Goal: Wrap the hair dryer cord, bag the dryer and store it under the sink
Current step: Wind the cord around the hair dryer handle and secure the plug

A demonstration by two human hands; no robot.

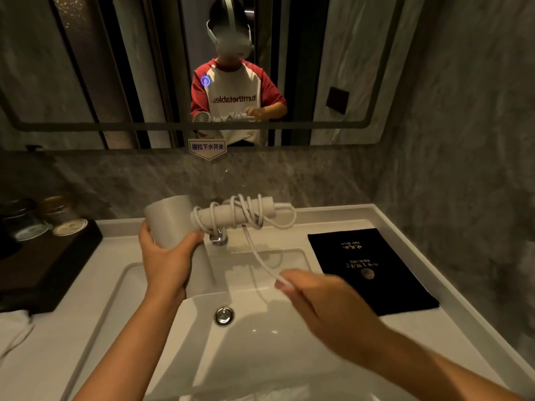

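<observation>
Over the white sink (121, 287), left hand (166, 256) grips the hair dryer (170, 224), right hand (324, 302) pinches its cord (260, 256)

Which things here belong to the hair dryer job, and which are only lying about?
In the job:
white hair dryer in left hand
white cord, end held by right hand
black dryer bag

Lying about:
glass jars on dark tray
chrome faucet
sink drain
white towel
</observation>
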